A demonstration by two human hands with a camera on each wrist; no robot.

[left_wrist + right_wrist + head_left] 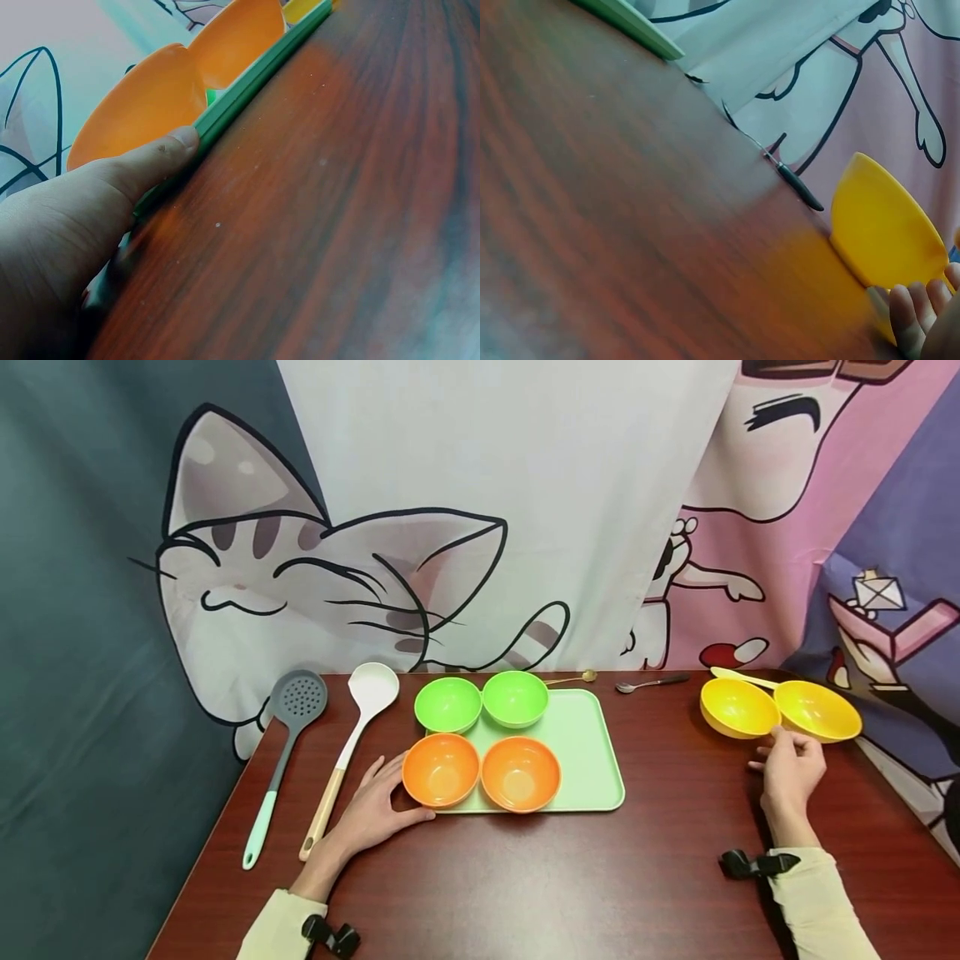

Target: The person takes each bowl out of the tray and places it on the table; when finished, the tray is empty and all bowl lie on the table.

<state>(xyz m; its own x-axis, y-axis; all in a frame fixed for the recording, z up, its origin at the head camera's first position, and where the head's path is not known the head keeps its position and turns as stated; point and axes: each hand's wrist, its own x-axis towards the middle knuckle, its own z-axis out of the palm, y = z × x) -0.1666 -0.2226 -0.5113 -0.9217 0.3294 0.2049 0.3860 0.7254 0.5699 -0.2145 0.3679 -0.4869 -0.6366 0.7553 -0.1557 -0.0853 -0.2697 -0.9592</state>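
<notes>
L hand [375, 810] rests at the near-left corner of the pale green tray [592, 752], fingers fairly straight beside the near-left orange bowl [441, 770], thumb tip against the tray edge [225, 120]. R hand [789, 768] sits w/ loosely curled fingers touching the near side of the left yellow bowl [738, 708], which stands far right on the table [600, 877] just beside a second yellow bowl [817, 710]. Bowls look like thin, light, stiff plastic, prob. smooth & a bit slippery; best taken by pinching the rim.
</notes>
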